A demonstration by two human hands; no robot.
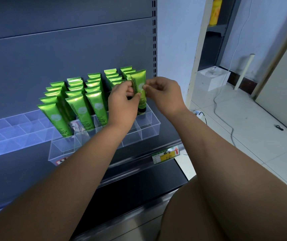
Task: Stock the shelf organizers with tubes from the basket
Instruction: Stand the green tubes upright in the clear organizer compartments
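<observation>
Here, from the head view, both arms reach to a dark grey shelf (pixel 167 136) where a clear organizer (pixel 148 126) stands by its right end. The left grip (pixel 123 100) and the right grip (pixel 163 94) meet on one green tube (pixel 139 82). The left fingers curl against its left edge, and the right thumb and forefinger pinch its right edge. This tube stands nearly upright, its dark cap down inside the organizer's rightmost column. More green tubes (pixel 80 108) stand cap-down in rows behind and to the left, filling the columns. A second clear organizer (pixel 9 133) lies just beside the first, further left. A yellow price label (pixel 167 154) sits on the shelf's front rail. On the tiled floor to the right are a white box (pixel 212 80) and a white cable (pixel 226 119).
</observation>
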